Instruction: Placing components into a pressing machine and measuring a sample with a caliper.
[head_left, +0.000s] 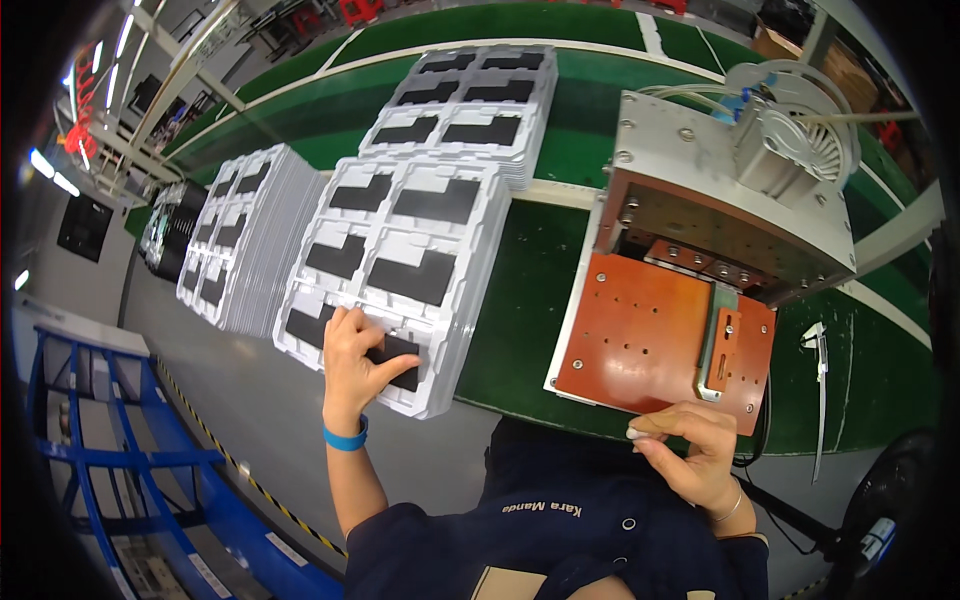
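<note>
My left hand [352,362], with a blue wristband, reaches over the nearest white plastic tray [440,345]. Its thumb and forefinger are spread across a flat black L-shaped piece [407,378] in the tray's near right compartment; no grip on it shows. More such black pieces [410,275] lie in the other compartments. In front of the orange plate [625,330] of a press-like fixture, my right hand [695,455] is closed in a pinch. A small whitish spot shows at its fingertips, too small to name.
The fixture's metal housing [720,180] stands behind the orange plate, with a bar block [718,345] on the plate. A caliper [820,380] lies at the right on the green bench. Tray stacks [460,100] [270,230] stand behind and left; a blue rack [130,457] is lower left.
</note>
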